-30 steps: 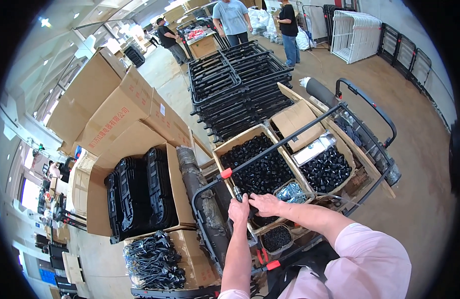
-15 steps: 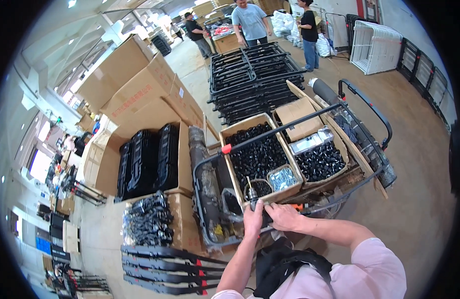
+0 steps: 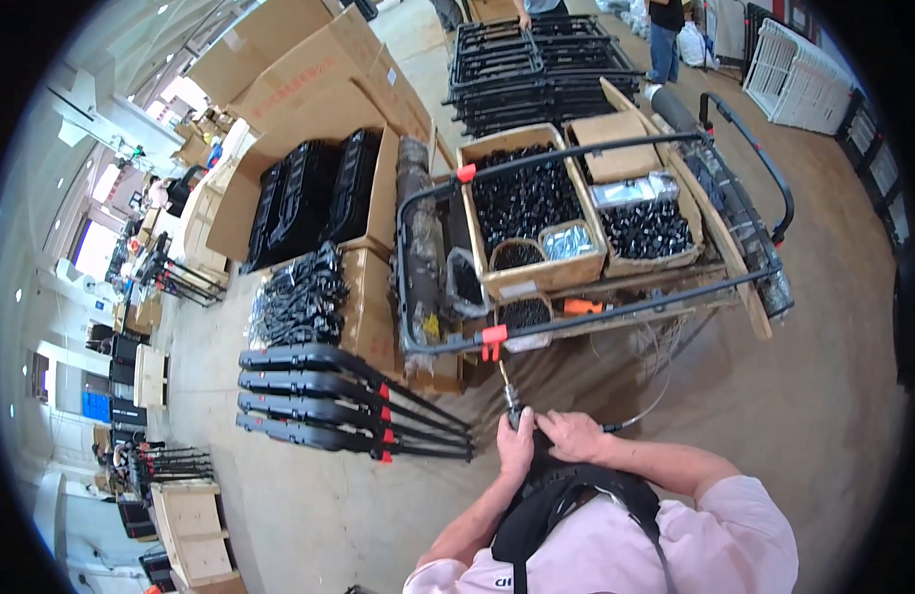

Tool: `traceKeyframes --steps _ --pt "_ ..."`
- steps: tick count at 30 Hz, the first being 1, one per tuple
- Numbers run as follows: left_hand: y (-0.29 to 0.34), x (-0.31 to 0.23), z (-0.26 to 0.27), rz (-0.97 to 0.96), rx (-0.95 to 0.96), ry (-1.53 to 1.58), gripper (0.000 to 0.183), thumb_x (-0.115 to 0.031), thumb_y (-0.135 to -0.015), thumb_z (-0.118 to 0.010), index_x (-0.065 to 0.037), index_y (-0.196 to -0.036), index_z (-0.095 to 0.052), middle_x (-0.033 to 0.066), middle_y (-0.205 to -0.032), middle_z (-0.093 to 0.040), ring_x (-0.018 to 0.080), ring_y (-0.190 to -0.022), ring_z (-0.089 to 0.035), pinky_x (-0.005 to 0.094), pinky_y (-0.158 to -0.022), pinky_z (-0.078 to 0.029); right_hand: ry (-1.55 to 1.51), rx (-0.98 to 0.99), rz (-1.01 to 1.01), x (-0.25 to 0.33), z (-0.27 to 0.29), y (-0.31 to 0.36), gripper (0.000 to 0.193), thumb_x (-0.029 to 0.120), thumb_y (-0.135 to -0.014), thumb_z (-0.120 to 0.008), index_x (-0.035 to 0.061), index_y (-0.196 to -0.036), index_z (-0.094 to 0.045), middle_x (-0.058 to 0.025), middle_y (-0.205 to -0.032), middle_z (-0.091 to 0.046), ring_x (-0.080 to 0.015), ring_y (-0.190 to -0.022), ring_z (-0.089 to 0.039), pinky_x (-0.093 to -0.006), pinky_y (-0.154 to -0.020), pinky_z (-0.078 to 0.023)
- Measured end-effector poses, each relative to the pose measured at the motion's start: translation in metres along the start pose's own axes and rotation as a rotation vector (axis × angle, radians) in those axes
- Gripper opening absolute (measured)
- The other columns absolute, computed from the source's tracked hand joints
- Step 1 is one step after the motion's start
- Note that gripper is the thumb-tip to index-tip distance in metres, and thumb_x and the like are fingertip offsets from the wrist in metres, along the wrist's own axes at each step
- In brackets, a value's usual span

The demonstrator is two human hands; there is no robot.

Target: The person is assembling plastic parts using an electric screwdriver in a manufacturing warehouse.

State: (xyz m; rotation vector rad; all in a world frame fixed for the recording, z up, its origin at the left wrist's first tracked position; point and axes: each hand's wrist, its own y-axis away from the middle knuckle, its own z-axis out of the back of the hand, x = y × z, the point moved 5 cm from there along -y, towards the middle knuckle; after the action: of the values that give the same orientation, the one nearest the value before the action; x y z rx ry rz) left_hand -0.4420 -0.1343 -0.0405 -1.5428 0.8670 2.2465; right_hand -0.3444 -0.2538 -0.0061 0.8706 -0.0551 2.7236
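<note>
Withdrawn from the parts box [image 3: 564,274], the driver [image 3: 512,397] shows silvery chuck [image 3: 511,392] and slender bit [image 3: 503,372]. Left hand [image 3: 517,445] grips it; handle hidden, closure of right hand [image 3: 572,437] cannot be told.

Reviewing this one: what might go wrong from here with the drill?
The bit points at the red clip on the frame, contact unclear; it might slip or scratch the clip. The left hand grips the drill just behind the chuck, so fingers could catch if it spins. The cable beside the right hand arcs toward the frame and might snag.
</note>
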Motion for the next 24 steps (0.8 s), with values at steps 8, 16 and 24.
traceKeyframes --steps 8,16,24 --pt "-0.032 0.047 0.008 0.067 0.0 -0.01 0.044 -0.044 -0.101 -0.07 -0.001 -0.094 -0.064 0.0023 -0.081 -0.062 0.0131 -0.076 -0.054 0.0351 -0.072 -0.048 -0.007 0.039 -0.072 0.001 -0.026 -0.018 0.071 0.027 -0.075 -0.082 0.0012 -0.134 -0.051 -0.0211 -0.11 -0.067 -0.0415 -0.103 -0.069 -0.0512 -0.088 -0.059" --pt "-0.072 0.031 0.036 0.043 0.01 -0.052 0.052 -0.051 -0.1 -0.07 0.001 -0.097 -0.068 0.0121 -0.085 -0.069 0.0221 -0.08 -0.063 0.0404 -0.078 -0.052 0.027 -0.012 -0.13 0.008 -0.038 -0.065 0.065 0.025 -0.075 -0.084 0.0002 -0.127 -0.054 -0.02 -0.108 -0.068 -0.0419 -0.099 -0.071 -0.0508 -0.085 -0.06" --pt "-0.088 0.032 0.045 0.021 0.098 -0.052 0.057 -0.054 -0.1 -0.067 0.002 -0.097 -0.067 0.0174 -0.088 -0.071 0.0289 -0.082 -0.066 0.0437 -0.081 -0.052 0.001 -0.038 -0.18 0.025 -0.036 -0.072 0.065 0.026 -0.077 -0.083 -0.0011 -0.128 -0.053 -0.0218 -0.11 -0.069 -0.0435 -0.101 -0.07 -0.0516 -0.087 -0.059"
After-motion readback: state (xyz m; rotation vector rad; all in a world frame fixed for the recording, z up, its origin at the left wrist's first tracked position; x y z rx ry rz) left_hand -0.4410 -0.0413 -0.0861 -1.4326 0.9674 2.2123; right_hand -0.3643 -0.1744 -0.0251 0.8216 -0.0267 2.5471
